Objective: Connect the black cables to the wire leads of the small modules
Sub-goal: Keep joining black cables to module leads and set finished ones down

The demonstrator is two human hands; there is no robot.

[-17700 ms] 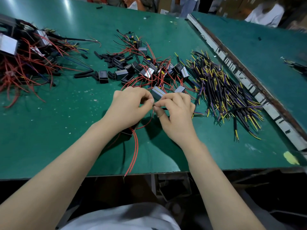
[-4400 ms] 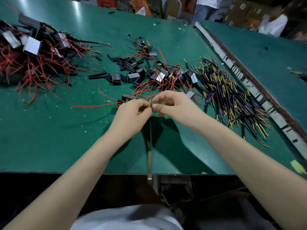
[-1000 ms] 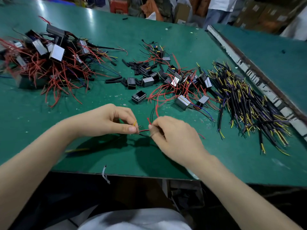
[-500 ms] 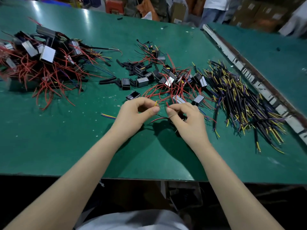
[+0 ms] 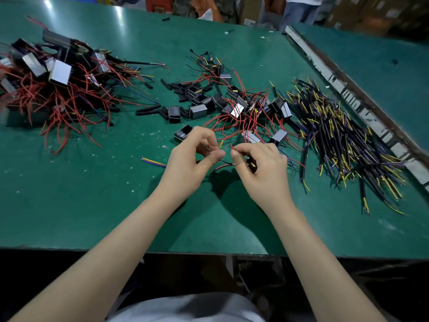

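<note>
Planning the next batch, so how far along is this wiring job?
Looks done: the tangled pile of wired modules at far left. In hand: left hand pinches a yellow wire tip, right hand a red lead, ends not yet joined. Left: loose modules and the black cable heap.

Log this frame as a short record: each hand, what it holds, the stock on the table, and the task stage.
left hand: pinches a yellow lead
right hand: pinches a red lead
lead tips: close together, not yet joined
cables: loose pile, right side of the table
modules: scattered beyond the hands
wired pile: far left
stage: aligning the two leads
</note>
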